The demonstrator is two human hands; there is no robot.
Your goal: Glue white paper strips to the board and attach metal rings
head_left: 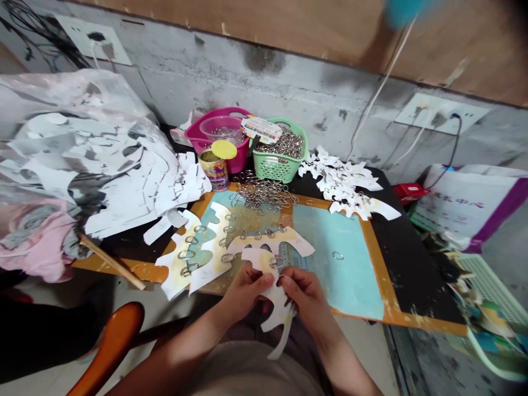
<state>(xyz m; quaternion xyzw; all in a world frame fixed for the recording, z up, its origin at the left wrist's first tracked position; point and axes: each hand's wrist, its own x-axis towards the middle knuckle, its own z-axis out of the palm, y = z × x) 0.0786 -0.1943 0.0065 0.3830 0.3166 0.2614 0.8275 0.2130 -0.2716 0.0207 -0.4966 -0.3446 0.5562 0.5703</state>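
My left hand [251, 286] pinches the left side of a white cut-out piece [268, 308] with scalloped edges, held at the table's front edge. My right hand [303, 289] is closed at the piece's right edge, its fingertips near a metal ring; whether they grip the ring or the piece is partly hidden. Another metal ring [277, 263] sits on the piece's upper part. Just beyond lie more white cut-outs [299, 242] with rings along their edges and yellowish smears. Two similar pieces [214, 264] rest to the left. A single loose ring [338, 256] lies on the blue sheet [350, 280].
A heap of loose rings [266, 193] lies before a green basket [275, 168] full of metal rings, a magenta basket [237, 159] and an open tin [214, 173]. White cut-outs [136, 181] pile at left; ringed ones [346, 181] at back right. A wooden stick [111, 261] overhangs the left edge.
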